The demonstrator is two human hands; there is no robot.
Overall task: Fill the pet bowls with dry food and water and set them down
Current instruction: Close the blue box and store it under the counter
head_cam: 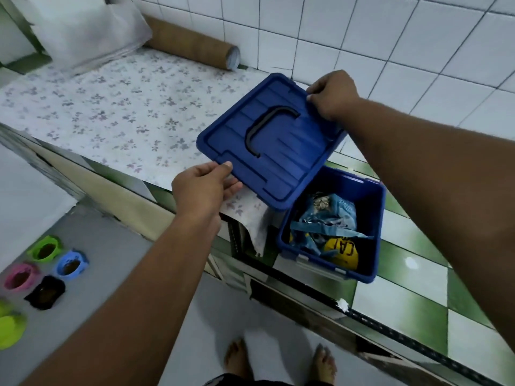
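Two hands hold the blue lid (269, 146) at centre frame, off the blue bin (373, 218) and tilted above the counter. Left hand (202, 190) pinches the near-left edge, thumb on top, fingers curled beneath; right hand (333, 96) clamps the far-right corner, fingers closed over the rim. Bin stands open at right of centre on the green-and-white tiled counter (418, 274), near its front edge; inside lie crumpled food bags (328, 229), one blue, one yellow, with kibble visible at an open top. Four small bowls (green (46, 250), blue (71, 267), pink (21, 280), black (46, 295)) sit on the grey floor (117, 268) at lower left, each apparently holding brown food already; whether any holds water I cannot tell. Judgement: step in hand is handling the food-bin lid, whether opening or closing is unclear. Next move calls for setting the lid flat, either on the bin or on the floral liner (111, 107). White tiled wall (362, 37) behind; cardboard tube (195, 43) along it.
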